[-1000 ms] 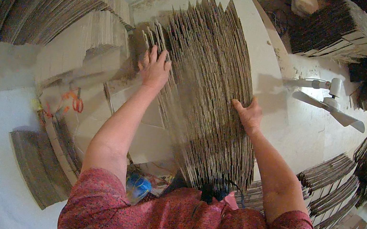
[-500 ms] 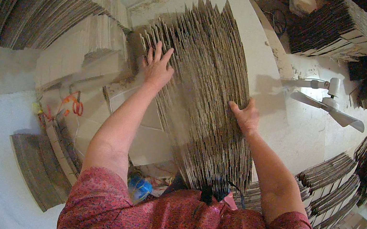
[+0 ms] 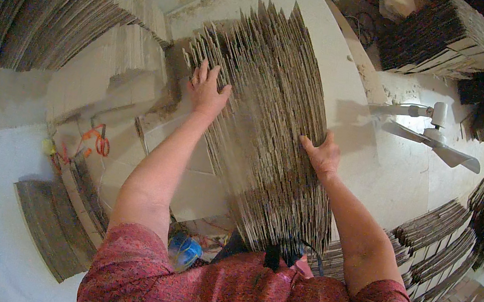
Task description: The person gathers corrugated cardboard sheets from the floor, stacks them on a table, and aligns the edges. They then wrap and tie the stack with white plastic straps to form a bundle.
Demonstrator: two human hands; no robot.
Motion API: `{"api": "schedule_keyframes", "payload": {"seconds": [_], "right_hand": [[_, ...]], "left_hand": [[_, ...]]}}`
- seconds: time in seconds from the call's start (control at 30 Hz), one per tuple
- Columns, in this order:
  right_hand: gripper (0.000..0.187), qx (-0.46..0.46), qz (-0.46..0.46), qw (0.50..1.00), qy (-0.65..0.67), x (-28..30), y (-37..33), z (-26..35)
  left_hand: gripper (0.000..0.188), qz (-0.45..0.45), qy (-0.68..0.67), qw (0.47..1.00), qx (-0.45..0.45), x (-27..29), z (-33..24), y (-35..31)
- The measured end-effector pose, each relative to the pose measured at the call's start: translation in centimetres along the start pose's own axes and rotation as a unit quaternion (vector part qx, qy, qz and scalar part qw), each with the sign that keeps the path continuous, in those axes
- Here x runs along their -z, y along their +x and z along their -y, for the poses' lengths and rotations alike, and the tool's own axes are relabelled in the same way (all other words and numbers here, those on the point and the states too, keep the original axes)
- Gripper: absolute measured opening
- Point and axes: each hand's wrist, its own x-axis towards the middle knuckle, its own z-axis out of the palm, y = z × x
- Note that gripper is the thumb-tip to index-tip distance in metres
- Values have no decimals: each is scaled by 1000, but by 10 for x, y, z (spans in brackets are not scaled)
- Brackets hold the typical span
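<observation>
Tall sheet pile (image 3: pixel 33 20) far left; orange-handled scissors (image 3: pixel 103 145) lower down. Left hand (image 3: pixel 208 91) loose, fingers spread, at left edge of cardboard stack (image 3: pixel 270 114), fanned mid-view on table (image 3: pixel 336 64). Right hand (image 3: pixel 323 155) against stack's right side, thumb out; grip: can't tell. Grey fan (image 3: pixel 434 136) right.

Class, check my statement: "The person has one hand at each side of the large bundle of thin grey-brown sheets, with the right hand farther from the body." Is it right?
Not quite: the left hand, not the right hand, is farther from the body. The head view shows this.
</observation>
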Motion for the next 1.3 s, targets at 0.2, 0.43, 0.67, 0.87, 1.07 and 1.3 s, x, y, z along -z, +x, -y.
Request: {"api": "schedule_keyframes", "payload": {"seconds": [0.2,0.43,0.67,0.87,1.07,1.3], "right_hand": [[71,15,-14,1000,9,-4,0,-8],[67,10,-1,1000,14,5,-1,1],[66,7,1,1000,25,4,1,-2],[65,13,-11,1000,21,2,0,-4],[67,13,-8,1000,3,3,0,-3],[67,21,-22,999,31,-3,1,-8]], "left_hand": [[58,62,76,994,-51,16,-25,7],[56,45,16,999,-4,2,-23,13],[58,42,15,999,1,5,-35,19],[63,118,94,988,-27,16,-50,26],[56,85,47,995,7,7,-44,27],[57,55,17,998,4,2,-50,31]]}}
